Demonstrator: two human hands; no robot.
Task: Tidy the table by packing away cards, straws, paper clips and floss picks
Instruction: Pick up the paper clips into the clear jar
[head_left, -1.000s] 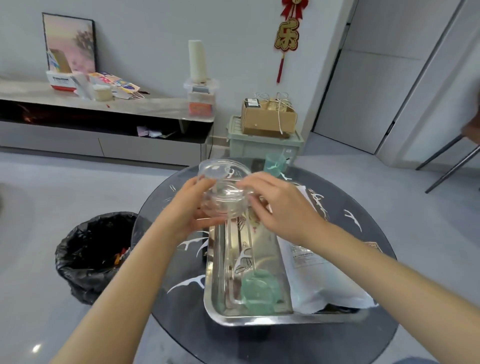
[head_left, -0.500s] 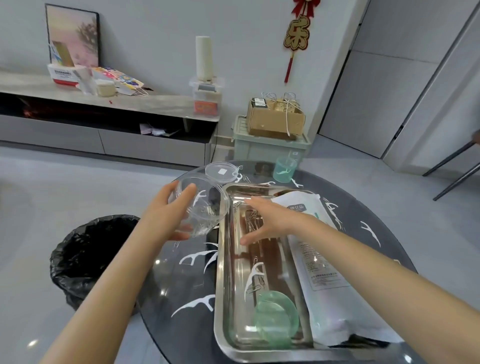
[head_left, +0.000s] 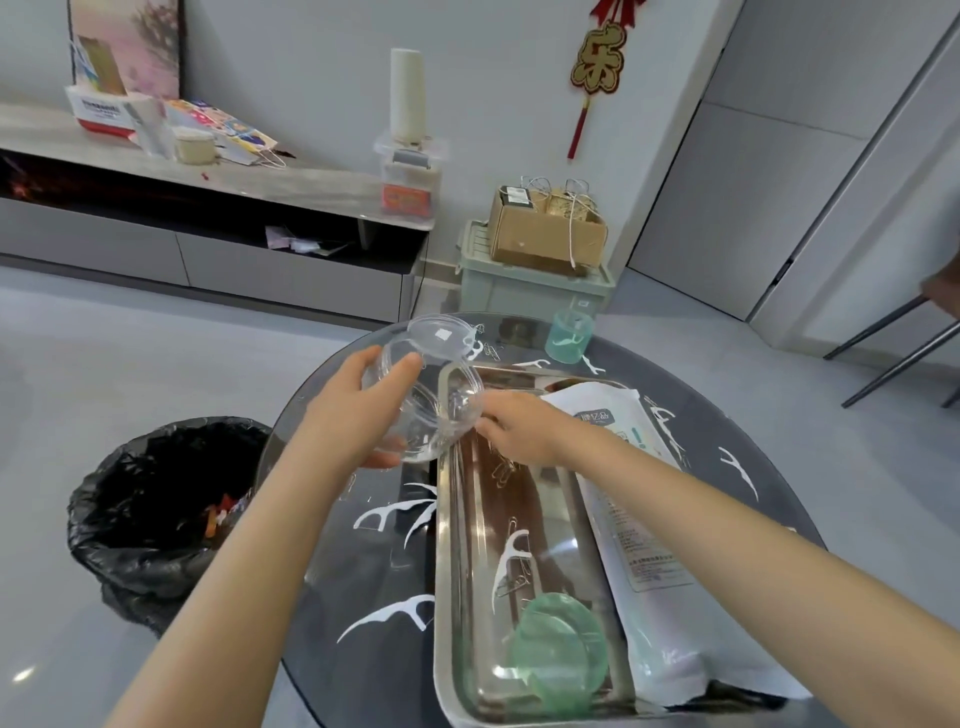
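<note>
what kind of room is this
Most likely a home living room: a low media cabinet along the wall, a red hanging ornament above it, and a round glass table beside a bag-lined bin.

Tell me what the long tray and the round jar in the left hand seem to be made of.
The tray looks like polished metal, probably stainless steel: silvery, with mirror-like reflections. The jar, held by the left hand, looks like clear plastic, though glass is possible: fully see-through, glossy.
</note>
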